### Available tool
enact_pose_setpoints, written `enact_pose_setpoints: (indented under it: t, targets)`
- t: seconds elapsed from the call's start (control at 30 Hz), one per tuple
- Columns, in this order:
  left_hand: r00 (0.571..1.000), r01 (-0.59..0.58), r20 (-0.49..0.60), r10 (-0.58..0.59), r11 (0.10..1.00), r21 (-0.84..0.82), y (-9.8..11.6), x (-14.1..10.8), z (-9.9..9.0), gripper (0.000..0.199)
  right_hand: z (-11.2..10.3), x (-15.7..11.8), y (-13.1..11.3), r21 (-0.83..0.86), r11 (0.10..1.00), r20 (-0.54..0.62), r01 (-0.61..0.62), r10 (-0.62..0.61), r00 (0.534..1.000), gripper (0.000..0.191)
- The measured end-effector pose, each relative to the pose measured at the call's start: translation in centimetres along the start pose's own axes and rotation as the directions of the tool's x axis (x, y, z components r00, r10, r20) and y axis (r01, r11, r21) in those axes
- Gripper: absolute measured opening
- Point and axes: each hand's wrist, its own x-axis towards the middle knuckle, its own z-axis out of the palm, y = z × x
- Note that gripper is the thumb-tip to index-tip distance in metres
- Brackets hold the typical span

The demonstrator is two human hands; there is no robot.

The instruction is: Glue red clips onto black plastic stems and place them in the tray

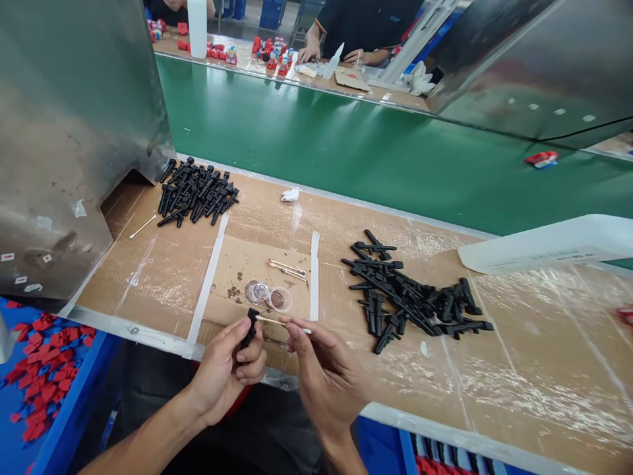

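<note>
Between the thumb and fingers of my left hand (230, 363) is a small black plastic part (252, 320), held up at the bench's front edge. My right hand (326, 369) pinches a cotton swab (271, 321), whose far tip meets the black part. Just beyond my hands, a small clear cup with brownish contents (279, 299) and its open lid (257, 291) rest on a stained cardboard sheet (237, 254). More used swabs (287, 269) lie behind the cup. One pile of black parts (198, 191) is at the back left, another pile (410, 290) to the right.
A green conveyor belt (316, 138) runs behind the bench, with a red toy piece (542, 159) on it. A white bottle (548, 244) lies at right. Metal panels (74, 132) stand at left. Blue bins (84, 376) hold red parts below. A co-worker (366, 33) sits opposite.
</note>
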Motion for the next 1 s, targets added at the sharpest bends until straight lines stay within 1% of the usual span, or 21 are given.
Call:
enact_pose_setpoints:
  t: [0.17,0.33,0.53,1.0]
  targets:
    - [1.000,0.005,0.006,-0.005,1.000,0.007,0.10,0.03,-0.09,0.026,0.10,-0.06,0.44,-0.003,1.000,0.014,0.019,-0.019,1.000,0.020]
    - [1.000,-0.001,0.002,0.001,1.000,0.001,0.09,-0.13,-0.11,0.026,0.16,0.01,0.34,0.000,0.999,0.031,0.033,-0.033,0.999,0.025]
    - [1.000,-0.009,-0.003,0.009,1.000,-0.008,0.03,-0.09,-0.11,0.026,0.20,0.02,-0.03,-0.019,0.998,0.036,0.061,-0.060,0.998,0.026]
    - [1.000,-0.016,-0.024,0.016,1.000,0.009,-0.01,-0.17,0.19,0.025,0.32,0.01,0.02,-0.014,0.995,0.020,0.097,-0.097,0.995,0.028]
